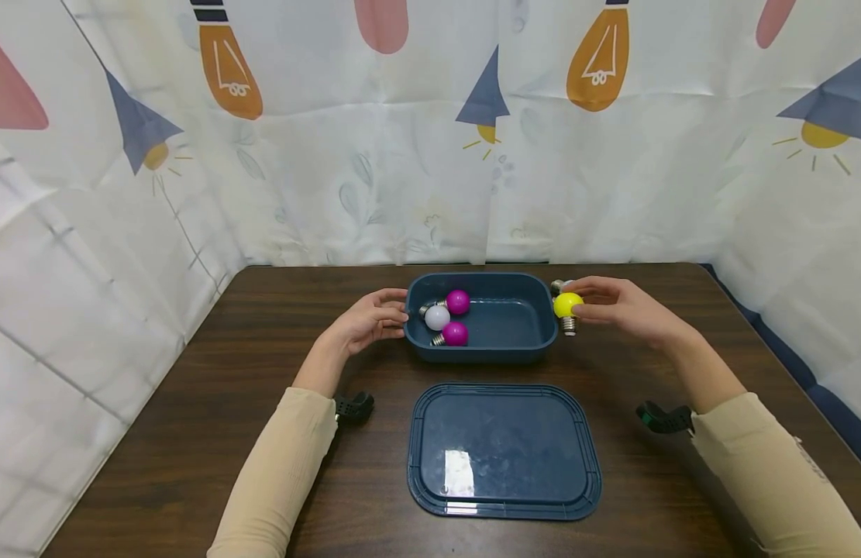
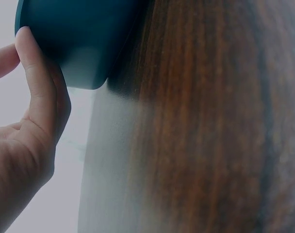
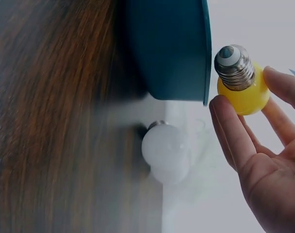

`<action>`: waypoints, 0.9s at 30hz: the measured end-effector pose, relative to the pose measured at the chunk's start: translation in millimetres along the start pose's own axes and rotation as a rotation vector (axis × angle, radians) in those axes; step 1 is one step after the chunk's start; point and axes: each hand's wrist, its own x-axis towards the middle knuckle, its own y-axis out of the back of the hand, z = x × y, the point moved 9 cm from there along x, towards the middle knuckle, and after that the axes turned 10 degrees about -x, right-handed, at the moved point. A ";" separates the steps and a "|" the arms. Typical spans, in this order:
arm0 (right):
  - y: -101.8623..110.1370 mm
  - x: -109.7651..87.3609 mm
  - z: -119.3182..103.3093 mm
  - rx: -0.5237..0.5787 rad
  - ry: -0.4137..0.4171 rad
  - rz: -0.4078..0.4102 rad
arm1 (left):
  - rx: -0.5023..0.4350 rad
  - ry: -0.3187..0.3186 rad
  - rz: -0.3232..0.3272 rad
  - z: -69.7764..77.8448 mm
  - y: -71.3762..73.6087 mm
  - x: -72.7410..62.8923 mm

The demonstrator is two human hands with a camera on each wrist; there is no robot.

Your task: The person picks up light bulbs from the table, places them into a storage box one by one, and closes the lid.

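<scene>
A dark blue bin [image 1: 507,341] stands in the middle of the brown table. Inside it lie two magenta bulbs [image 1: 458,301] [image 1: 456,334] and a white bulb [image 1: 437,317]. My left hand [image 1: 374,316] rests its fingers against the bin's left wall [image 2: 74,48]. My right hand [image 1: 614,306] pinches a yellow bulb [image 1: 566,305] [image 3: 244,92] just outside the bin's right wall [image 3: 172,48], its screw base pointing toward me. Another white bulb [image 3: 166,150] lies on the table behind the yellow one, its metal base [image 1: 558,286] showing past my fingers.
The bin's blue lid [image 1: 503,449] lies flat on the table in front of the bin. A printed cloth backdrop [image 1: 430,132] surrounds the table on three sides. Black wrist mounts [image 1: 353,407] [image 1: 663,418] sit by my sleeves.
</scene>
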 end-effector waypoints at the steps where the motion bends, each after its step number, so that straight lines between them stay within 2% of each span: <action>1: -0.5 1.0 -1.7 0.001 0.011 -0.002 | 0.000 0.002 -0.001 0.1 -0.1 -0.2; 5: -1.1 4.7 -6.1 -0.007 0.034 -0.004 | 0.002 0.005 -0.003 0.3 -0.5 -0.9; 13: -1.2 11.0 -10.7 -0.038 0.020 0.008 | 0.003 -0.001 -0.004 0.8 -0.6 -0.5; 27: -13.4 26.7 -15.5 0.023 0.024 -0.003 | 0.005 0.002 -0.001 0.3 -0.5 -0.3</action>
